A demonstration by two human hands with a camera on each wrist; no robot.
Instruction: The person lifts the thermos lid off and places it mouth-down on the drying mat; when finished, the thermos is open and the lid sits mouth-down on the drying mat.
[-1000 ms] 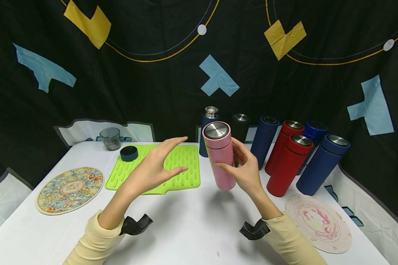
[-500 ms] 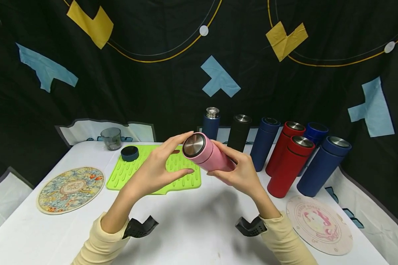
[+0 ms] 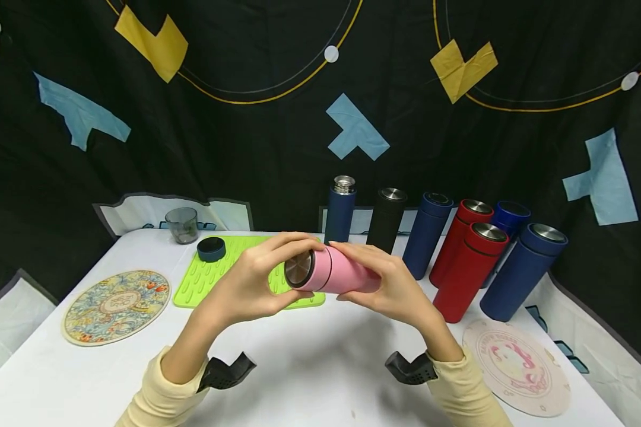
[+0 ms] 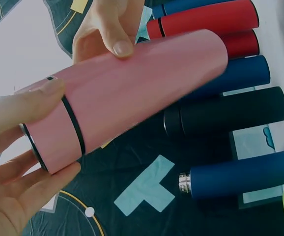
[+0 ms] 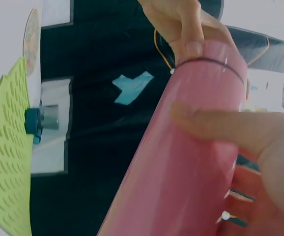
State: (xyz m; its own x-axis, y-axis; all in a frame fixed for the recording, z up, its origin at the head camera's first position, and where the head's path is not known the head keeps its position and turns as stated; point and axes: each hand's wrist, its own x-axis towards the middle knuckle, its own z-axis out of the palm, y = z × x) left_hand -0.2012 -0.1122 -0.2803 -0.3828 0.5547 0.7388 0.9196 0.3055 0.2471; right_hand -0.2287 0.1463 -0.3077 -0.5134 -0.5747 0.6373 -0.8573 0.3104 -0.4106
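Observation:
A pink thermos [image 3: 352, 274] is held in the air above the table, tipped almost onto its side with its steel-topped lid [image 3: 299, 270] pointing left. My right hand [image 3: 397, 287] grips the body, thumb below and fingers over the top. At the lid end, my left hand [image 3: 246, 279] has its thumb and fingers around the lid. The left wrist view shows the left thumb lying across the dark seam between lid [image 4: 53, 132] and body. In the right wrist view my right thumb [image 5: 215, 123] presses along the pink side.
Behind stand a lidless blue thermos [image 3: 340, 216] and a black one [image 3: 386, 222]; red [image 3: 466, 276] and blue [image 3: 520, 276] ones cluster right. A green mat [image 3: 192, 287] bears a dark blue lid [image 3: 210, 249]. A glass [image 3: 181, 225] and round mats [image 3: 117, 308] lie around.
The pink thermos has tipped from nearly upright to lying sideways, lid toward the left. My left hand has moved right and closed around the lid; the right hand has kept its grip.

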